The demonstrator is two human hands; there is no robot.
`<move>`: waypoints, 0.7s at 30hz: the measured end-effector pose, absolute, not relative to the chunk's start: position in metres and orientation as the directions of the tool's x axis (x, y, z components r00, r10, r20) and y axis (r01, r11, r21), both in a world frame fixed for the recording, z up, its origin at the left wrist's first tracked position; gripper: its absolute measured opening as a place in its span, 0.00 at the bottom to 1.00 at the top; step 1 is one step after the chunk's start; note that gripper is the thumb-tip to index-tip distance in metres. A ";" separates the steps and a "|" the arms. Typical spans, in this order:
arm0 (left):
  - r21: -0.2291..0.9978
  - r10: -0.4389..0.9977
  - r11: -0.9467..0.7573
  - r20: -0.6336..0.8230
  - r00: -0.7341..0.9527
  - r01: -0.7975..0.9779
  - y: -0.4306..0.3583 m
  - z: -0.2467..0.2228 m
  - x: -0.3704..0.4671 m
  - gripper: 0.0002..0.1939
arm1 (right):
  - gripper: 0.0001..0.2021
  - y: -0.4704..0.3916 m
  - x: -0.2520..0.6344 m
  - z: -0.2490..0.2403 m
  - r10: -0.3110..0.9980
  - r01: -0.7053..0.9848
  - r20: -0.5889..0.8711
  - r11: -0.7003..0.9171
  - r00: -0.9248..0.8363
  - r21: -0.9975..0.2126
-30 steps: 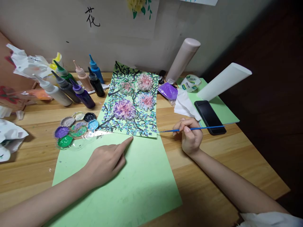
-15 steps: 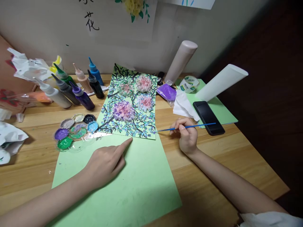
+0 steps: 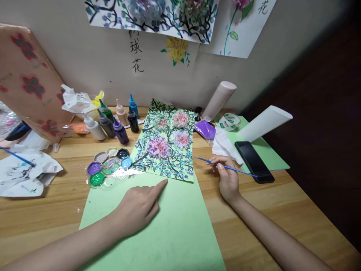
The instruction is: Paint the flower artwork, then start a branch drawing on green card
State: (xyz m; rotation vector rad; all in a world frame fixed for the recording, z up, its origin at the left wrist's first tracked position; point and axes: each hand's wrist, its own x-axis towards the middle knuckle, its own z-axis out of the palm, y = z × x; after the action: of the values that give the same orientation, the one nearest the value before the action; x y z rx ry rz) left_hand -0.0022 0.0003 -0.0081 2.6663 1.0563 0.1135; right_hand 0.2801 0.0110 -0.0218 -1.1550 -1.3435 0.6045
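Pinching a slim blue paintbrush (image 3: 244, 172), the right hand (image 3: 227, 182) points its tip at the right edge of a flowered painting (image 3: 171, 155); the left hand (image 3: 140, 206) has its index finger straight at the lower edge, other fingers tucked, their grip impossible to tell. The painting overlaps green paper (image 3: 180, 229), with a palette (image 3: 108, 183) and paint bottles (image 3: 120, 132) leftward, a black phone (image 3: 254, 161) rightward

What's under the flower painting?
Green paper sticks out past the flower painting at its near edge, below the left hand. How far it goes underneath can't be seen; the painting covers that.
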 end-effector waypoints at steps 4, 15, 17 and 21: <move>0.281 0.682 -0.693 -0.047 0.730 0.665 -0.001 -0.003 -0.001 0.25 | 0.08 0.007 0.278 -0.024 0.884 0.395 0.466 0.414 0.042 -0.820; 0.267 0.677 -0.706 -0.016 0.736 0.656 -0.003 -0.004 -0.002 0.25 | 0.09 0.004 0.273 -0.025 0.862 0.523 0.491 0.477 -0.125 -0.706; 0.263 0.677 -0.708 -0.013 0.736 0.655 -0.003 -0.003 -0.002 0.25 | 0.09 0.004 0.273 -0.025 0.861 0.508 0.496 0.480 -0.114 -0.715; 0.258 0.681 -0.706 -0.007 0.732 0.660 -0.003 -0.003 -0.002 0.25 | 0.10 0.003 0.274 -0.026 0.865 0.516 0.480 0.481 -0.148 -0.709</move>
State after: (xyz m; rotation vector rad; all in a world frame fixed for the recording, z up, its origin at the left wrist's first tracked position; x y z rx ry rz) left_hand -0.0016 -0.0026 -0.0030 2.6915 1.0604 0.1293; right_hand 0.2740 0.0034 -0.0257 -1.1638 -1.8101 0.4777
